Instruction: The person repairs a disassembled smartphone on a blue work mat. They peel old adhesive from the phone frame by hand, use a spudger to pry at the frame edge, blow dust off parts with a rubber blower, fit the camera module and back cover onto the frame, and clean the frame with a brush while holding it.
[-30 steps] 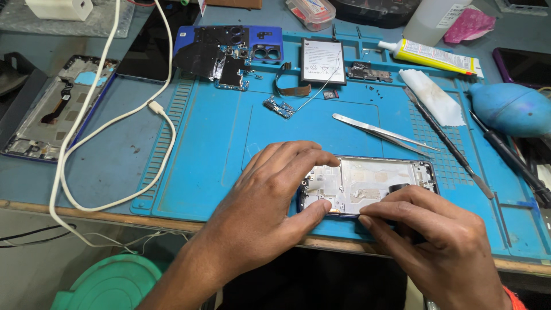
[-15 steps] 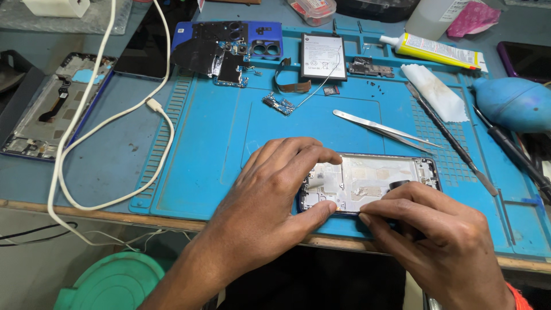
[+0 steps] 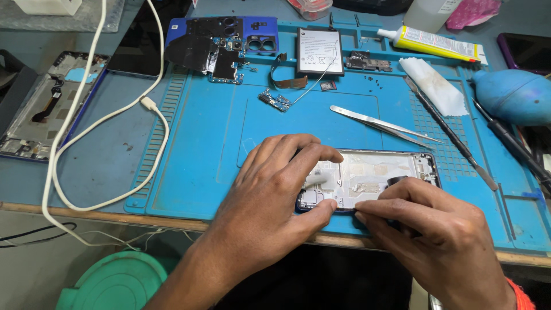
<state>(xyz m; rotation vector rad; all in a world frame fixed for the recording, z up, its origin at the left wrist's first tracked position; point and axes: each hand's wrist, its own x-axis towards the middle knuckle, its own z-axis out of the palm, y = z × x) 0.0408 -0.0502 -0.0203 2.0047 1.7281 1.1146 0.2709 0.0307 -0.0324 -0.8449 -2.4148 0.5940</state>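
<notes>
Head view: blue work mat [image 3: 206, 149] covers most of the bench, w/ a white cable [image 3: 109, 123] looping over its left edge. Near the front edge of the mat lies an opened phone frame [image 3: 373, 178], long side running left-right, pale inner side up. Both hands sit on it.

Left hand [image 3: 270, 195] comes in from bottom centre, forearm angled up-right, palm down over the frame's left end. Fingers curled & spread across the top-left corner, thumb pressed along the near edge, so it's clamped loosely round that end of the frame, holding it flat to the mat.

Right hand [image 3: 436, 235] comes from bottom right, knuckles up, covering the frame's near-right corner. Fingers drawn together, index tip & thumb pinched at the near edge about mid-length, nearly touching the left thumb. Can't tell if anything small is caught in the pinch. A dark bit of the frame shows just above the knuckles.

Beyond the frame: steel tweezers [image 3: 381, 123] lying diagonal, apart from both hands; a thin dark pry tool [image 3: 450, 135] to their right; white cloth [image 3: 433, 86]; blue rubber blower [image 3: 511, 97] at far right. At the back of the mat: blue rear cover w/ boards [image 3: 221, 43], flat battery [image 3: 319, 51], glue tube [image 3: 439, 44]. Small circuit board [image 3: 276, 102] mid-mat. Another stripped phone [image 3: 49, 103] off the mat at left. Green bin lid [image 3: 115, 284] below the bench
</notes>
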